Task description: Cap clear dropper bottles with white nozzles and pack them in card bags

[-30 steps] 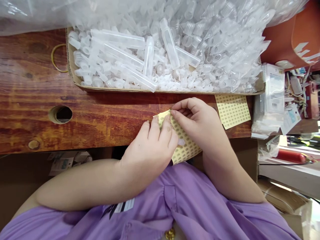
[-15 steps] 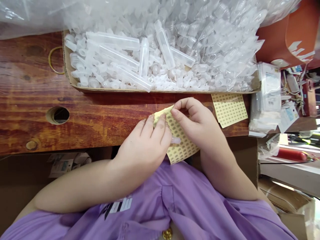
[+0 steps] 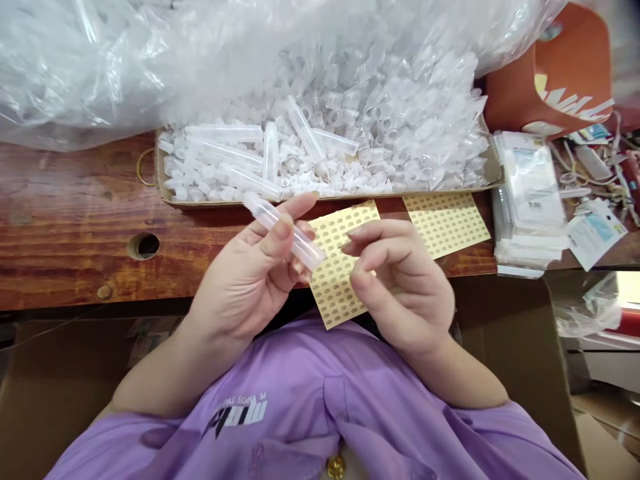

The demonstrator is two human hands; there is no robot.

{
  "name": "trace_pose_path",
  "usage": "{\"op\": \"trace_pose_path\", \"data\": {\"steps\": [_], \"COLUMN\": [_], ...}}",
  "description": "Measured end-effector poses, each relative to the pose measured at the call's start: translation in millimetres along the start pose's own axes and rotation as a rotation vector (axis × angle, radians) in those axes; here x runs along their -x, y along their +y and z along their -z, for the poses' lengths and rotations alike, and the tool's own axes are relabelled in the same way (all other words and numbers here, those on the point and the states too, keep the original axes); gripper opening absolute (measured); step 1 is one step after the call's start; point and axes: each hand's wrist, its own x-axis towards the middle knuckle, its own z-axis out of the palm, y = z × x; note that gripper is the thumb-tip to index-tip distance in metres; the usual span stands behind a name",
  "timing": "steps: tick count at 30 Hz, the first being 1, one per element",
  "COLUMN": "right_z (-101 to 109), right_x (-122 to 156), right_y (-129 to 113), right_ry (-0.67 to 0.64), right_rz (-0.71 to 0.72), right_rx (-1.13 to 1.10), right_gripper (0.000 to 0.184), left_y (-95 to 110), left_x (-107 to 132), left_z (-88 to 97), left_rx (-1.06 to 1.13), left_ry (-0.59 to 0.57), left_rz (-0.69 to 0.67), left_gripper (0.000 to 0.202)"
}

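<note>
My left hand [image 3: 245, 273] is closed around a translucent plastic tube [image 3: 285, 230], tilted with its lower end toward the right. The thumb lies along the tube's near side. My right hand [image 3: 405, 287] hovers over a yellow sheet of small printed stickers [image 3: 333, 287], its thumb and fingers curled toward each other. Anything between those fingertips is too small to make out. The sheet overhangs the table's front edge, and the right hand covers part of it.
A shallow cardboard box [image 3: 200, 203] heaped with clear plastic parts and several tubes stands behind the hands. A second sticker sheet [image 3: 447, 223] lies to the right, beside stacked clear packets [image 3: 530, 193]. An orange container [image 3: 515, 93] stands at the back right. The wooden table [image 3: 75, 220] has a round hole.
My left hand has lifted off the sheet and turned up, bringing the tube into view. My right hand has come away from the sheet's top edge toward me. The camera view has shifted.
</note>
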Motion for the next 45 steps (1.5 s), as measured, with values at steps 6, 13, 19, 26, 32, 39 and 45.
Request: {"op": "trace_pose_path", "data": {"steps": [6, 13, 19, 26, 32, 39, 45], "right_z": [-2.8, -9.4, -14.6, -17.9, -22.9, -24.7, -6.9], "right_x": [0.6, -0.9, -2.8, -2.0, -2.4, -5.4, -9.1], "right_y": [4.2, 7.6, 7.2, 7.3, 6.8, 12.1, 28.5], "right_ry": [0.012, 0.113, 0.179, 0.214, 0.284, 0.2, 0.258], "right_rz": [0.022, -0.046, -0.1, -0.105, -0.132, -0.223, -0.169], "right_rx": [-0.108, -0.305, -0.423, -0.509, -0.692, -0.91, -0.366], "right_gripper": [0.01, 0.009, 0.008, 0.009, 0.019, 0.017, 0.006], "left_y": [-1.9, -7.7, -9.0, -7.1, -10.0, -12.5, 8.6], "left_x": [-9.0, -5.6, -5.1, -1.9, -2.6, 1.1, -13.6], "left_z": [-15.5, -20.4, -22.6, -27.5, -26.5, -23.9, -14.0], "left_rx": [0.425, 0.421, 0.527, 0.77, 0.807, 0.766, 0.317], "left_ry": [0.088, 0.075, 0.088, 0.034, -0.028, -0.055, -0.175], "left_rz": [0.273, 0.253, 0.244, 0.228, 0.187, 0.172, 0.093], "left_gripper": [0.005, 0.01, 0.012, 0.019, 0.018, 0.018, 0.018]}}
